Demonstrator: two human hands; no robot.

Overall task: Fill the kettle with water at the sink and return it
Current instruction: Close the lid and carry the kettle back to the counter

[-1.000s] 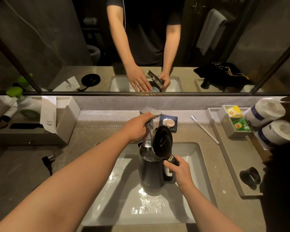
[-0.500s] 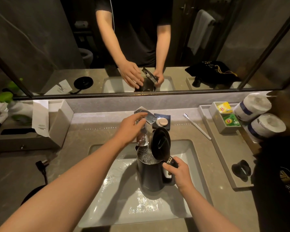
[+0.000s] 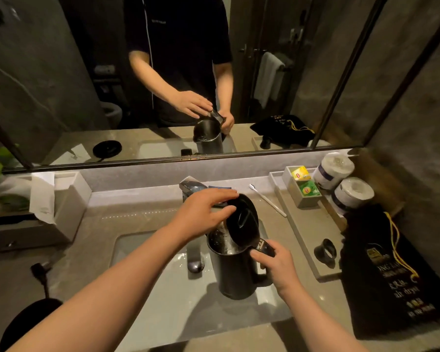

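Observation:
A dark metal kettle (image 3: 235, 273) stands upright over the right part of the white sink (image 3: 163, 308), with its black lid (image 3: 243, 219) hinged up. Water glints inside it. My right hand (image 3: 274, 265) grips its handle from the right. My left hand (image 3: 201, 214) reaches across from the left, fingers spread, with fingertips on the lid's upper edge and thumb at its inner face. The faucet spout (image 3: 194, 257) is just left of the kettle with no water running from it. Its lever (image 3: 188, 185) shows behind my left hand.
The round black kettle base (image 3: 28, 323) and its plug (image 3: 38, 268) lie on the counter at the lower left. On the right are a toothbrush (image 3: 267, 200), a tray (image 3: 313, 232) with a tea-bag box (image 3: 302, 189), two paper rolls (image 3: 351, 194) and a black drawstring bag (image 3: 389, 270). A mirror (image 3: 61, 85) spans the back wall.
My left hand left the faucet lever and came to the kettle's lid. The water stream stopped. The kettle shifted right, away from under the spout.

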